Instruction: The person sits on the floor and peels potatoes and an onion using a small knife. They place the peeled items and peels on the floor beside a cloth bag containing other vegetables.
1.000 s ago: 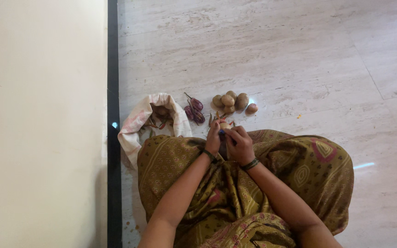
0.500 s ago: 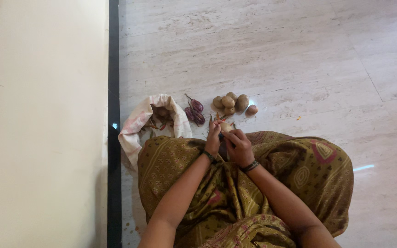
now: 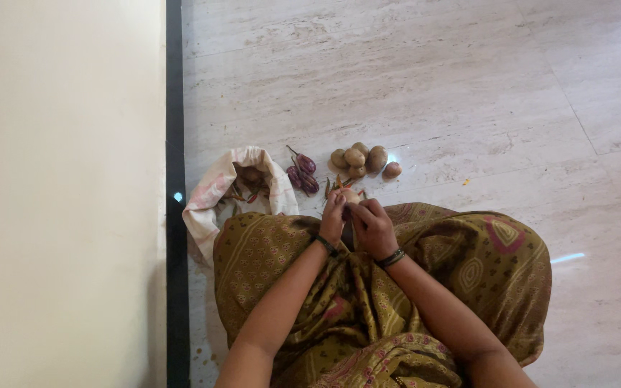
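Left hand [image 3: 333,219] and right hand [image 3: 372,228] meet over lap, fingers pinching 1 pale potato [image 3: 351,195]; potato heap [image 3: 359,159] near on floor [image 3: 433,86].

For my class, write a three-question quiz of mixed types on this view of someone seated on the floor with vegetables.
1. True or false: the potatoes lie inside the cloth bag.
2. What small thing do the left hand and right hand hold between them?
3. Which lies between bag and potatoes? A) purple eggplants B) a bowl C) a knife

Key
1. False; they lie in a heap on the floor.
2. A pale, round vegetable, possibly a potato.
3. A
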